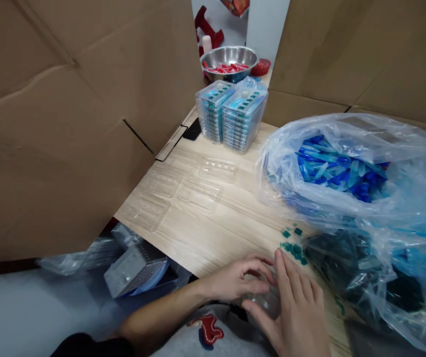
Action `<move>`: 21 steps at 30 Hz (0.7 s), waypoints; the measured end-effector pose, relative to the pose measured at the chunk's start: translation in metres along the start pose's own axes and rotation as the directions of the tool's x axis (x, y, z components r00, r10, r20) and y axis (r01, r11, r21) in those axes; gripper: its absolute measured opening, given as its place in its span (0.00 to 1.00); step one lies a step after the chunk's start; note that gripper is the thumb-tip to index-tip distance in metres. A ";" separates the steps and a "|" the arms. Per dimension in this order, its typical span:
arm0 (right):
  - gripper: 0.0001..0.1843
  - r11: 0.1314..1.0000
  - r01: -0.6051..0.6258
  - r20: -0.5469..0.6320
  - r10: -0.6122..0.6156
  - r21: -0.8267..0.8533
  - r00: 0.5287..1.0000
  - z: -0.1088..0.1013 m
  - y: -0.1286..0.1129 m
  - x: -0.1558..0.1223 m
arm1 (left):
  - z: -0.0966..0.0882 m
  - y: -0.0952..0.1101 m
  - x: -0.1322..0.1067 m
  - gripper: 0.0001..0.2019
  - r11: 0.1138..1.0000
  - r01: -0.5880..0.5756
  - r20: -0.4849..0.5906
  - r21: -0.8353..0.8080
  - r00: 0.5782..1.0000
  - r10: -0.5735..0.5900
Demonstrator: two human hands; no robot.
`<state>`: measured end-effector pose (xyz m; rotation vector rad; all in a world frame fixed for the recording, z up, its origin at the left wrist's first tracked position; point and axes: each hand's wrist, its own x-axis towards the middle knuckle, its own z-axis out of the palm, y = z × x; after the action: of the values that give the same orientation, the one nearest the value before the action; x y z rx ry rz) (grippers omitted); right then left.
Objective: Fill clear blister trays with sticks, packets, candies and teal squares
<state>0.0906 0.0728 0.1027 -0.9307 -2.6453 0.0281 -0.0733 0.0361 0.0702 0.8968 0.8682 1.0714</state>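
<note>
At the table's near edge, my left hand (pixel 248 278) has its fingers curled at the left side of a clear plastic tray (pixel 268 301). My right hand (pixel 299 302) holds the tray's other side, thumb apart from long, straight fingers. Both hands partly hide the tray. Just beyond my right fingertips lie several small green squares (pixel 293 249). More clear plastic trays (pixel 200 192) lie flat on the table farther off.
Stacks of filled clear cases (pixel 244 116) stand at the back beside a dark phone (pixel 192 130). A plastic bag of blue pieces (pixel 341 166) and a bag with dark green contents (pixel 361 270) sit right. Cardboard (pixel 67 129) walls the left. Behind is a steel bowl (pixel 248 53).
</note>
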 end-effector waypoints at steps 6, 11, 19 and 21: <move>0.48 1.000 0.008 0.003 -0.008 -0.008 1.000 0.000 0.001 -0.002 | 0.016 0.018 0.006 0.03 0.950 -0.043 -0.039 0.309 0.998 0.058; 0.44 0.999 0.047 0.005 -0.047 -0.004 0.999 -0.002 0.002 -0.001 | 0.001 0.012 -0.013 0.07 0.967 0.030 -0.323 0.253 0.945 0.055; 0.40 0.999 0.049 -0.013 -0.049 0.017 0.999 0.000 0.003 0.001 | -0.133 0.001 -0.089 0.22 0.816 0.408 -0.812 0.409 0.571 0.121; 0.40 0.999 0.050 -0.013 -0.050 0.019 0.999 0.000 0.002 0.001 | -0.138 -0.005 -0.094 0.18 0.735 0.460 -0.839 0.498 0.471 0.274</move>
<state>0.0912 0.0754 0.1029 -0.8552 -2.6510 0.0359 -0.2198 -0.0312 0.0264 0.7989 2.3376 1.0978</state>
